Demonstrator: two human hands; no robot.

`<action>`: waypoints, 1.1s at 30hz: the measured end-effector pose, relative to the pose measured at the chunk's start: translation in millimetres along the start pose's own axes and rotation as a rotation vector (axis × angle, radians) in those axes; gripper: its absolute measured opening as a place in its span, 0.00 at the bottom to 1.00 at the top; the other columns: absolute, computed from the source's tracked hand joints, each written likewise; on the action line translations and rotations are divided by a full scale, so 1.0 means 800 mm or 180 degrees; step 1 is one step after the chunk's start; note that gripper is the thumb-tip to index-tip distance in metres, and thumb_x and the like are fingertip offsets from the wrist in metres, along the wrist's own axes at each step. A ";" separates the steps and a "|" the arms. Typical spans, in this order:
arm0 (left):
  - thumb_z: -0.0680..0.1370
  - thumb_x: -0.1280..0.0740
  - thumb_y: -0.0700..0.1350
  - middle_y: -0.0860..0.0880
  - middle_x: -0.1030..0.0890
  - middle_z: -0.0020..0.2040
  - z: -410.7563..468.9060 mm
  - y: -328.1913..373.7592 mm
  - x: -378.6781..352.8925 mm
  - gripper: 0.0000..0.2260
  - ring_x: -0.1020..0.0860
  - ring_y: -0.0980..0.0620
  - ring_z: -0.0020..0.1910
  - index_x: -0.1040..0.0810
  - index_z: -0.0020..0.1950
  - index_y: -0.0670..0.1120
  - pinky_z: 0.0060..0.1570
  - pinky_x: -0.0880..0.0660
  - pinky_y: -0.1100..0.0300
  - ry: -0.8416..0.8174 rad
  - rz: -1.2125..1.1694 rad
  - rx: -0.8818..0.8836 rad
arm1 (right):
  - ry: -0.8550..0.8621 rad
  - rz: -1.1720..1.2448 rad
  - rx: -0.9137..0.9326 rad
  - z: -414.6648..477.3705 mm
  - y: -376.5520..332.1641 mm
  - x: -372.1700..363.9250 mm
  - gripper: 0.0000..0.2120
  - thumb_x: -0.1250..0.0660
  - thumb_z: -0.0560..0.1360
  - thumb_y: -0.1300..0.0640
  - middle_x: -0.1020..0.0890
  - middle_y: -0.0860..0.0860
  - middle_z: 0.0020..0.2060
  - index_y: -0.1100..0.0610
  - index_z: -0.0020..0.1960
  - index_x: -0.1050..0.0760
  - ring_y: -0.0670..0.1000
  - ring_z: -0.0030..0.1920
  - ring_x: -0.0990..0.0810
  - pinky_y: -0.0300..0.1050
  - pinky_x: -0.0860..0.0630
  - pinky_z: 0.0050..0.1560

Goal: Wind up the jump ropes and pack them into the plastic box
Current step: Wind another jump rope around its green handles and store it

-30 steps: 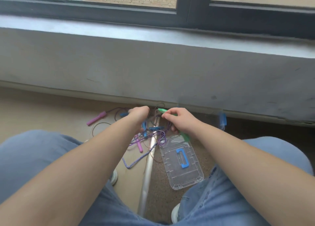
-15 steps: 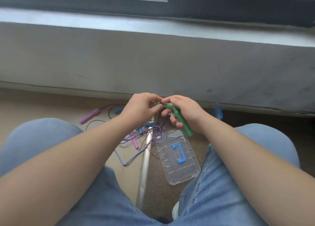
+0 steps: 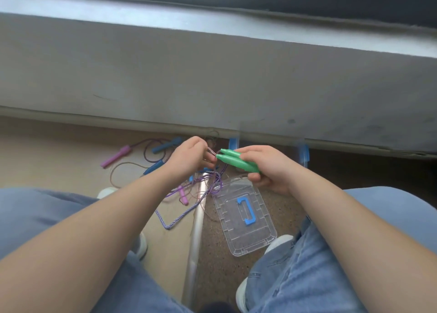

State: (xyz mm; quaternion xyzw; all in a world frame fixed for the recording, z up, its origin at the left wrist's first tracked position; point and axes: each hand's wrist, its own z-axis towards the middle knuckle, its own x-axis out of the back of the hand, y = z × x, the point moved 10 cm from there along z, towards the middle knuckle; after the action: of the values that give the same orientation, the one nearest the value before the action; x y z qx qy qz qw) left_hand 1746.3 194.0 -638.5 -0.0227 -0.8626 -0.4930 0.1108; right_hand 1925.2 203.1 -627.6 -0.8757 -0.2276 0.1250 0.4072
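Observation:
My right hand grips two green jump-rope handles side by side, their tips pointing left. My left hand pinches the thin cord right at those tips. Below the hands a tangle of purple cords lies on the floor with a striped blue-white rope, pink handles and blue handles. The clear plastic box with blue latches stands against the wall, mostly behind my right hand. Its clear lid with a blue handle lies flat on the floor.
A grey concrete wall under a window sill rises just behind the ropes. A metal floor strip runs between beige flooring and brown carpet. My knees in blue jeans and white shoes frame the work area.
Both hands rose from the pile. The right hand now holds both green handles together and level, and the left hand has moved to the cord at their tips.

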 end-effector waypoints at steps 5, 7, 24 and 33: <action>0.79 0.42 0.38 0.53 0.18 0.59 -0.013 0.012 -0.013 0.18 0.20 0.59 0.57 0.25 0.66 0.51 0.55 0.25 0.60 -0.0562 0.0680 -0.0565 | 0.0096 -0.0195 0.0173 0.012 -0.003 0.005 0.12 0.35 0.82 0.51 0.27 0.58 0.46 0.56 0.61 0.21 0.44 0.26 0.33 0.37 0.37 0.24; 0.79 0.39 0.43 0.57 0.17 0.55 -0.016 0.018 -0.013 0.17 0.20 0.61 0.53 0.24 0.66 0.54 0.55 0.24 0.59 -0.0564 0.0953 -0.0850 | 0.0095 -0.0238 0.0216 0.015 -0.008 0.003 0.12 0.35 0.82 0.50 0.27 0.58 0.45 0.56 0.60 0.20 0.44 0.25 0.33 0.37 0.37 0.24; 0.85 0.46 0.51 0.55 0.24 0.31 -0.024 0.039 0.037 0.13 0.25 0.57 0.34 0.23 0.49 0.53 0.36 0.30 0.58 0.0587 0.1697 -0.1487 | -0.1437 0.0117 -0.0424 -0.012 -0.014 -0.069 0.14 0.39 0.84 0.51 0.24 0.52 0.38 0.61 0.59 0.26 0.46 0.34 0.28 0.34 0.32 0.28; 0.85 0.50 0.50 0.49 0.24 0.39 -0.031 0.001 -0.023 0.13 0.23 0.42 0.43 0.29 0.49 0.48 0.42 0.27 0.51 -0.0072 0.2302 -0.0980 | -0.0119 -0.0747 0.0738 0.021 -0.044 -0.053 0.07 0.41 0.84 0.52 0.24 0.51 0.35 0.56 0.53 0.28 0.49 0.29 0.30 0.41 0.32 0.28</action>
State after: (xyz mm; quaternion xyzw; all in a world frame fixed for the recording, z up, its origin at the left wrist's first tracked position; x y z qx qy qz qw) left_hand 1768.4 174.6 -629.7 -0.3469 -0.7161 -0.5456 0.2631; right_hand 1871.4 212.8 -609.6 -0.7877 -0.3199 0.1184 0.5130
